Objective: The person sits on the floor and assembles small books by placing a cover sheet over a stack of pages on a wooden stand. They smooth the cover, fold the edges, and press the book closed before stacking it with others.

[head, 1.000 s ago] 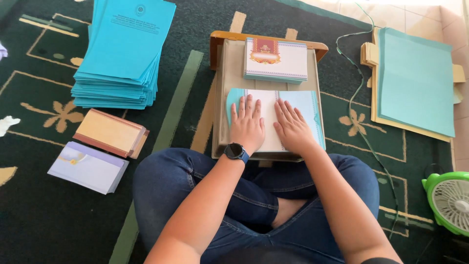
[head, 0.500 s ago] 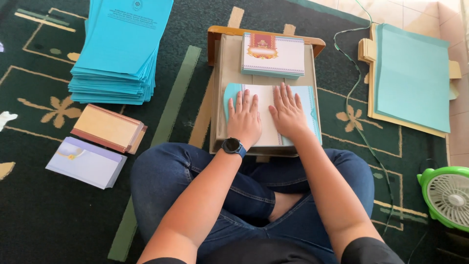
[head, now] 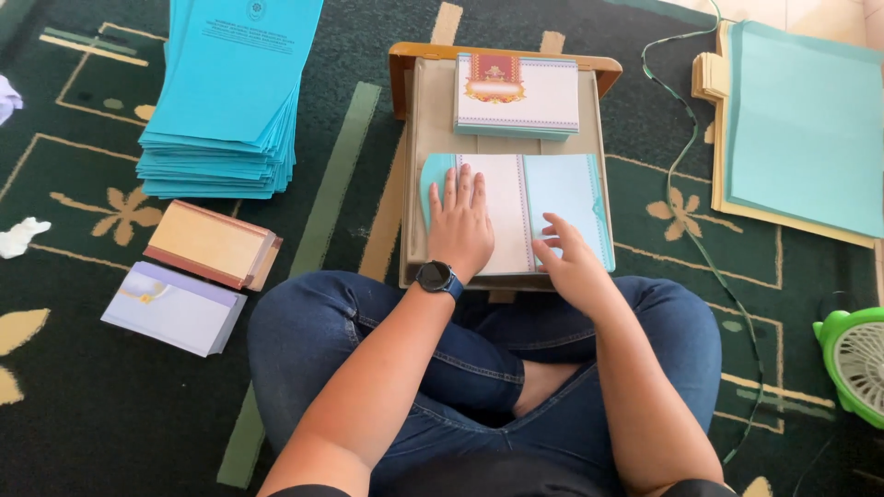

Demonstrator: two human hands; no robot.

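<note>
My left hand (head: 459,224), with a dark watch on the wrist, lies flat with fingers spread on a white card inside an opened light blue folder (head: 562,198). My right hand (head: 569,256) rests at the folder's lower middle, fingers loosely bent and touching the white card near the fold. The folder sits on a small wooden lap desk (head: 419,110) in front of my crossed legs. A stack of white cards (head: 517,95) with a red ornament on top stands at the desk's far end.
A tall pile of blue folders (head: 230,92) lies on the patterned carpet at the far left. Two card stacks, one tan (head: 210,244) and one pale lilac (head: 173,306), sit near my left knee. A board with light blue sheets (head: 799,124), a green cord (head: 686,147) and a green fan (head: 856,359) are to the right.
My right hand has slid off the right side of the folder toward me, uncovering the blue right flap. My left hand stays pressed on the card.
</note>
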